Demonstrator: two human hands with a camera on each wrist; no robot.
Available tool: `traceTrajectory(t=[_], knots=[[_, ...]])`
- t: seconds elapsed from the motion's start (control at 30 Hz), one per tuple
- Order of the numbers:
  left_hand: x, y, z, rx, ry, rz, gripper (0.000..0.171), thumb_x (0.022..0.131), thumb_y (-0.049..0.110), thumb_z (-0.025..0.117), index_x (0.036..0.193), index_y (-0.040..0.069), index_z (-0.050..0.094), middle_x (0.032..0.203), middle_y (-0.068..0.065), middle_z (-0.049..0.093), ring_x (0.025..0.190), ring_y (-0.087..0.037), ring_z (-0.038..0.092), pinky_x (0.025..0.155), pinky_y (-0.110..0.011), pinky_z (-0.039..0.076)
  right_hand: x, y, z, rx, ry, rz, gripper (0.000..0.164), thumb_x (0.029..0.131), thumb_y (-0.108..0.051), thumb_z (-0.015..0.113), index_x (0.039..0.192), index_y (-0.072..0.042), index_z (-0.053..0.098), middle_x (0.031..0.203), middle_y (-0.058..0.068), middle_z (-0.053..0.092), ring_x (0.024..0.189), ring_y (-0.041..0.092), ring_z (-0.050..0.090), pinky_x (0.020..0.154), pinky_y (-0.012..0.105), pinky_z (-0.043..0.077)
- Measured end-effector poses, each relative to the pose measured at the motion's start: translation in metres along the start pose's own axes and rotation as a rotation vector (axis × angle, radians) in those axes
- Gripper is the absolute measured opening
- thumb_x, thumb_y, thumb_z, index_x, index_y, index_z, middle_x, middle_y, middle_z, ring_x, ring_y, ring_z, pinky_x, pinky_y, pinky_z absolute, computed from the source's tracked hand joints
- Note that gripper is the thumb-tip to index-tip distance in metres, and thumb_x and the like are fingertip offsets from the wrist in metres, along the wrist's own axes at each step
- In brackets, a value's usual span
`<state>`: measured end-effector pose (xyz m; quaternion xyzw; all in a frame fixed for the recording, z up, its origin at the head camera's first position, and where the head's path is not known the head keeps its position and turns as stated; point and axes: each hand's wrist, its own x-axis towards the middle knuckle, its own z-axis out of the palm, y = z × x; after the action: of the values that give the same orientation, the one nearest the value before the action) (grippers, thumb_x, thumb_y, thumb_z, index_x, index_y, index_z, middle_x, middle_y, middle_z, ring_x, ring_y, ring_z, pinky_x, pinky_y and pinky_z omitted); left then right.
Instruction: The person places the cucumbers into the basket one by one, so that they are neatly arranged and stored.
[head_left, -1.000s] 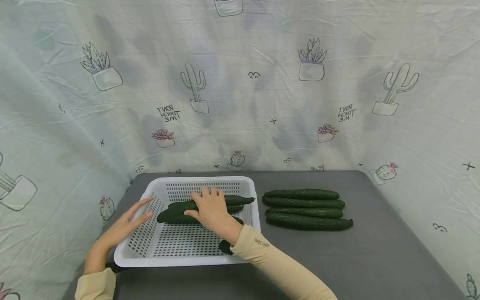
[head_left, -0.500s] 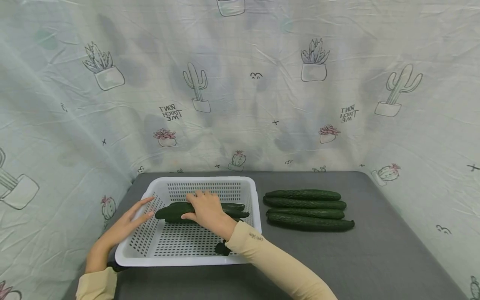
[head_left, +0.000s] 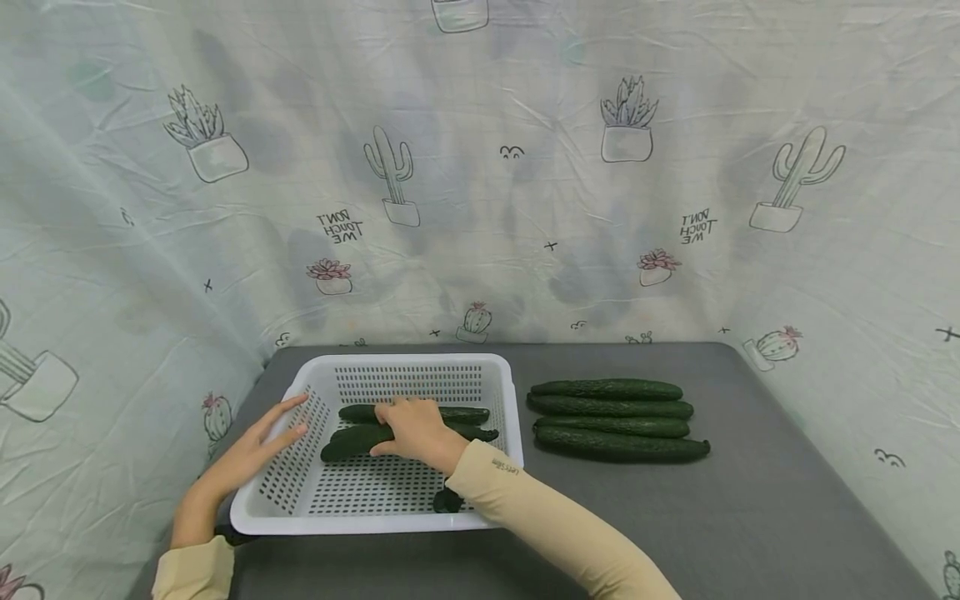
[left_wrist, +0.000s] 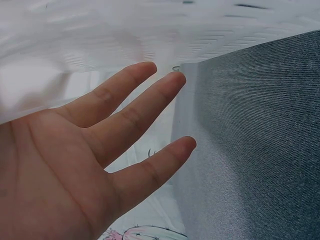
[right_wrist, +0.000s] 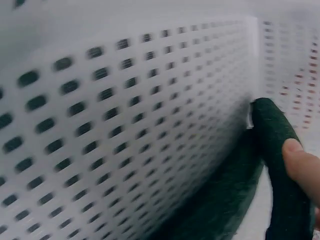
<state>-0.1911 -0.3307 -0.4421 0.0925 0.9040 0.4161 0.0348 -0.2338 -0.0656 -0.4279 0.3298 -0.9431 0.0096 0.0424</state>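
Observation:
In the head view my right hand (head_left: 416,429) grips a dark green cucumber (head_left: 348,446) inside the white plastic basket (head_left: 375,524). Its left end points to the basket's left wall. Behind it a second cucumber (head_left: 465,415) lies along the basket floor; other cucumber parts are covered by the hand. From the right wrist the held cucumber (right_wrist: 285,170) shows with my thumb against it, another cucumber (right_wrist: 210,210) lying by the perforated wall. My left hand (head_left: 251,454) is at the basket's left rim, fingers spread and fairly straight; the left wrist view shows the palm (left_wrist: 55,170) beside the basket.
Right of the basket, several cucumbers (head_left: 611,427) lie side by side on the grey tabletop (head_left: 637,517). A patterned curtain (head_left: 480,208) hangs behind and along both sides. Under my right wrist a small black object (head_left: 447,501) is partly hidden.
The right hand has brought the held cucumber toward the near side of the basket and lower, uncovering the cucumber behind it. The left hand has stayed at the rim.

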Motion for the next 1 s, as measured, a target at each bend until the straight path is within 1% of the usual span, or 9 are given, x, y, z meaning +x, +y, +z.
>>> traceTrajectory(t=[0.1,0.2,0.33,0.43,0.53,0.7,0.77,0.87,1.0], knots=[[0.000,0.001,0.000,0.016,0.005,0.011,0.061,0.097,0.032,0.047,0.149,0.021,0.017,0.151,-0.023,0.015,0.126,-0.051,0.031,0.081,-0.061,0.043,0.000,0.001,0.004,-0.013,0.005,-0.010,0.042,0.075,-0.063,0.062,0.099,-0.029,0.056,0.086,-0.009,0.057,0.070,0.010,0.052,0.052,0.024,0.036],[0.001,0.001,0.000,0.026,0.008,0.025,0.060,0.097,0.031,0.047,0.149,0.020,0.018,0.151,-0.022,0.016,0.131,-0.050,0.023,0.087,-0.068,0.033,-0.001,0.002,0.007,-0.043,0.013,-0.023,0.043,0.075,-0.063,0.062,0.098,-0.027,0.056,0.083,-0.009,0.056,0.069,0.010,0.051,0.050,0.023,0.035],[0.001,0.001,0.001,0.019,0.005,0.035,0.060,0.097,0.030,0.048,0.149,0.020,0.019,0.152,-0.021,0.016,0.133,-0.050,0.019,0.088,-0.071,0.027,-0.001,0.002,0.010,-0.091,0.014,-0.024,0.044,0.073,-0.065,0.062,0.096,-0.027,0.056,0.080,-0.009,0.056,0.068,0.010,0.051,0.048,0.023,0.034],[0.001,0.001,0.001,0.020,0.006,0.040,0.060,0.097,0.030,0.048,0.149,0.020,0.019,0.152,-0.021,0.016,0.132,-0.050,0.020,0.088,-0.070,0.028,0.000,0.003,0.012,-0.114,0.000,-0.017,0.046,0.072,-0.066,0.063,0.094,-0.027,0.055,0.080,-0.009,0.056,0.069,0.010,0.051,0.048,0.023,0.035],[0.001,0.000,0.001,0.020,0.006,0.045,0.060,0.097,0.029,0.048,0.149,0.019,0.019,0.152,-0.021,0.016,0.132,-0.049,0.021,0.088,-0.070,0.028,0.002,0.003,0.015,-0.132,-0.024,-0.012,0.048,0.070,-0.067,0.064,0.094,-0.027,0.054,0.084,-0.008,0.055,0.073,0.011,0.051,0.051,0.024,0.038],[0.002,0.000,0.000,0.026,0.008,0.045,0.060,0.098,0.030,0.047,0.149,0.018,0.019,0.151,-0.022,0.017,0.131,-0.049,0.024,0.087,-0.069,0.031,0.002,0.004,0.014,-0.164,-0.047,-0.007,0.053,0.068,-0.070,0.063,0.098,-0.028,0.052,0.095,-0.006,0.055,0.086,0.014,0.053,0.062,0.027,0.046],[0.001,0.000,0.000,0.023,0.008,0.037,0.059,0.098,0.030,0.047,0.149,0.019,0.019,0.151,-0.022,0.017,0.129,-0.048,0.028,0.086,-0.065,0.036,0.002,0.003,0.013,-0.181,-0.042,-0.008,0.055,0.067,-0.071,0.063,0.099,-0.028,0.051,0.099,-0.005,0.054,0.091,0.015,0.052,0.068,0.028,0.047],[0.002,-0.002,0.001,0.026,0.008,0.030,0.059,0.098,0.031,0.046,0.149,0.019,0.018,0.151,-0.021,0.017,0.128,-0.048,0.030,0.085,-0.064,0.038,0.000,0.003,0.013,-0.205,-0.041,-0.009,0.058,0.065,-0.073,0.062,0.099,-0.027,0.049,0.102,-0.004,0.052,0.093,0.015,0.050,0.073,0.028,0.046],[0.002,-0.005,0.001,0.026,0.007,0.027,0.059,0.098,0.032,0.045,0.149,0.019,0.017,0.151,-0.021,0.016,0.131,-0.049,0.025,0.087,-0.068,0.034,-0.001,0.003,0.016,-0.221,-0.061,-0.004,0.061,0.063,-0.075,0.061,0.098,-0.028,0.047,0.105,-0.003,0.048,0.094,0.014,0.048,0.077,0.028,0.043]])
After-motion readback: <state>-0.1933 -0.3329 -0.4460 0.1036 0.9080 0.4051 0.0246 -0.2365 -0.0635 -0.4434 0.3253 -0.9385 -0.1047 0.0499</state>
